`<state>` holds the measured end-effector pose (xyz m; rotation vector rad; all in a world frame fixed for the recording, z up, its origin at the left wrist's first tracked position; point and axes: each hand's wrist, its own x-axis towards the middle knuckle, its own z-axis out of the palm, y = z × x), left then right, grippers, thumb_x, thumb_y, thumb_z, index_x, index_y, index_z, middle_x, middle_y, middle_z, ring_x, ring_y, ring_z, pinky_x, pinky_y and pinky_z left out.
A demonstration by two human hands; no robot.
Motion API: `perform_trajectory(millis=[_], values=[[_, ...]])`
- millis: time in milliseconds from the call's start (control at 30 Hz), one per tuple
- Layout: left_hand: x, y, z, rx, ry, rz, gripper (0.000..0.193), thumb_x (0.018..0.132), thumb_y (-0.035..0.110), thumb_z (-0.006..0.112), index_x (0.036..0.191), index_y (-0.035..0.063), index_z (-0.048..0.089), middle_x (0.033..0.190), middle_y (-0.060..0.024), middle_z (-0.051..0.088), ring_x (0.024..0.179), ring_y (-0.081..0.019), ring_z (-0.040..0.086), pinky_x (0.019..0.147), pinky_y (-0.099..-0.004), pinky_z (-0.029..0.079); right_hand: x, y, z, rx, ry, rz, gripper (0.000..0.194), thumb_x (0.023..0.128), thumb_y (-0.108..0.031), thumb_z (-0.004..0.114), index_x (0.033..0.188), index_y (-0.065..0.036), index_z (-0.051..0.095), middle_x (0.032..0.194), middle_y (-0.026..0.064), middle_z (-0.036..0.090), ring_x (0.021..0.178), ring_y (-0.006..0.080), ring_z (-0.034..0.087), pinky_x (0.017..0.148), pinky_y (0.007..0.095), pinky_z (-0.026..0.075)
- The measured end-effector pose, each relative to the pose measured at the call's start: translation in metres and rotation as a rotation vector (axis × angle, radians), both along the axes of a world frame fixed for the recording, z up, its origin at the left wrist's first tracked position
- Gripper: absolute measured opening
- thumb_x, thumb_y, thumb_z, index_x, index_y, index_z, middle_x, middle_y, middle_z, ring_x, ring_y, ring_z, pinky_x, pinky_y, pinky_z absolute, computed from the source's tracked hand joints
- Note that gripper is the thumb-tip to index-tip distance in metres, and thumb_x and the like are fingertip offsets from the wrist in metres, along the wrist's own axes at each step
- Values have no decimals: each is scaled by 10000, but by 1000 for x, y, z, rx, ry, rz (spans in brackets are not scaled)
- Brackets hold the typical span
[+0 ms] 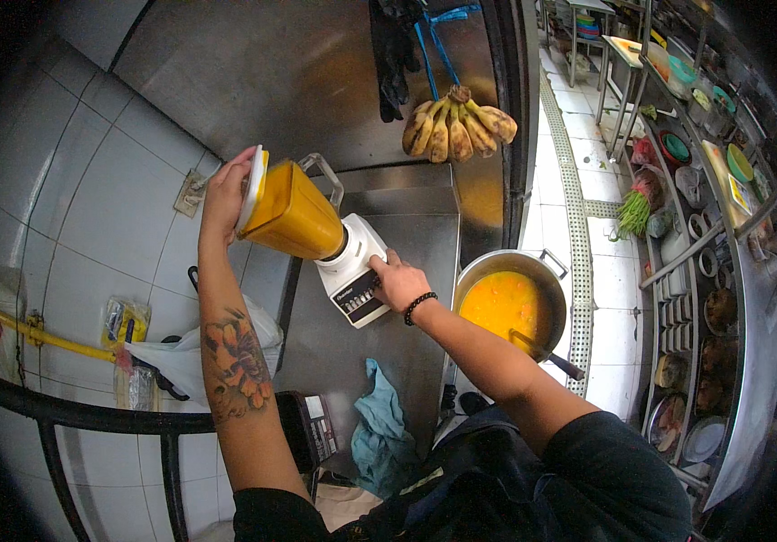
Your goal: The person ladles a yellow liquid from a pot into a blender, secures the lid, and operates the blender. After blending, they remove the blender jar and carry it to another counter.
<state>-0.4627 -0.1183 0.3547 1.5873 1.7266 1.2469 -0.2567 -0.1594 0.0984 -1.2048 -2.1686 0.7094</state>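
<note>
An Oster blender stands on a steel counter, its white base [356, 271] below a clear jar [297, 210] filled with orange-yellow liquid. My left hand [226, 196] presses on a white-rimmed lid [253, 186] at the jar's mouth; its fingers are partly hidden behind the lid. At the control panel, my right hand [399, 281] rests against the base, fingers near the buttons; the exact button touched is hidden. Right of the counter, a large metal pot [558, 318] holds orange liquid with pieces, and a dark-handled utensil [568, 366] leans in it.
A blue-green cloth [382, 433] lies on the counter near me, beside a dark box [307, 430]. Bananas [459, 132] hang above the counter's far end. A wall outlet [190, 193] and plastic bags [185, 359] are at left. Loaded shelves [690, 271] stand across the tiled floor.
</note>
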Motion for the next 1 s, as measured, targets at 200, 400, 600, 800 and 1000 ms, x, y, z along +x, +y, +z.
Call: perform_trajectory(millis=[200,400,600,800,1000], values=[[4,-3,1,6,-13,29,435,940,235,462,1312,41,578,1229,-118,617,1074,-189,593,929,-277,446,-1,1,-3,-9,2,6,485,757,-139,719,1173,-157,472,1188,241,524,984,400,632,814,459,545],[3,-1,1,-9,-44,23,436,940,233,458,1306,30,579,1227,-128,615,1063,-196,597,915,-280,456,-1,2,-4,-15,5,5,491,759,-133,713,1187,-163,473,1204,244,520,988,401,632,820,462,543],[10,-5,4,-2,-59,41,433,933,225,461,1301,33,584,1216,-122,619,1043,-197,607,912,-281,457,1,1,2,-49,-9,18,477,763,-131,702,1180,-164,474,1209,246,515,993,401,630,823,465,541],[0,0,1,-6,0,14,441,931,230,459,1305,30,579,1229,-127,615,1054,-199,603,925,-281,449,0,1,3,-49,-10,3,489,752,-130,715,1177,-165,474,1206,243,517,993,401,630,821,461,541],[-2,2,0,-7,-45,9,451,926,236,460,1315,39,575,1249,-130,607,1076,-206,594,931,-286,448,1,0,4,-42,-4,14,490,748,-129,723,1169,-164,474,1201,238,521,996,399,630,826,457,541]])
